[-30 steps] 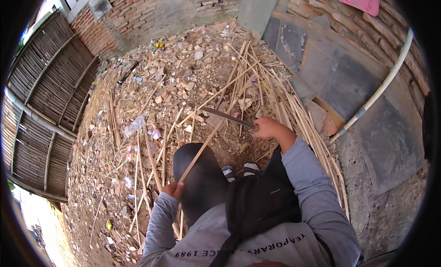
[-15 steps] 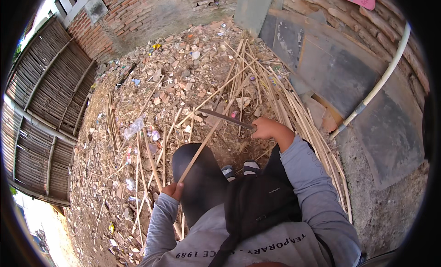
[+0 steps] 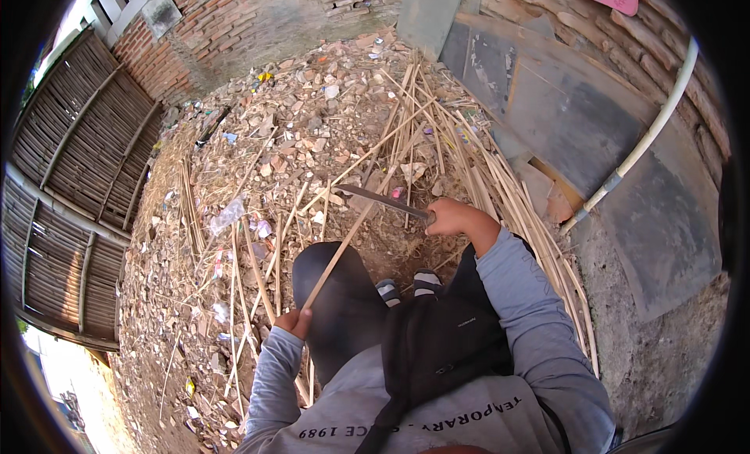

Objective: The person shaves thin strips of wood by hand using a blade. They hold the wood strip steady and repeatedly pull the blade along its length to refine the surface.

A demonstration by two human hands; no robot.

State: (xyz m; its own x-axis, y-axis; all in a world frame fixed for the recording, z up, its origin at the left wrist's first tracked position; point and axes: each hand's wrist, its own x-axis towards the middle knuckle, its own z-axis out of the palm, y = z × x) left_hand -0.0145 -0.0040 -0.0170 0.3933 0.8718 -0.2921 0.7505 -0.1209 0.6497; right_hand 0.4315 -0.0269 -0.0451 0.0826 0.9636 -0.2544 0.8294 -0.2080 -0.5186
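My left hand is closed round the near end of a thin wooden strip, beside my left knee. The strip slants up and away to the right, across the knee. In my right hand, closed round its handle, is a long dark blade, a machete. Its tip points left, and the blade crosses the strip near the middle of the view. Whether blade and strip touch, I cannot tell. Below the machete are my feet in striped footwear.
Long split strips lie in a heap on the right, and more strips lie left of my knee. Stony rubble with litter covers the ground. Dark panels and a pale pipe lean at the right; a bamboo fence stands left.
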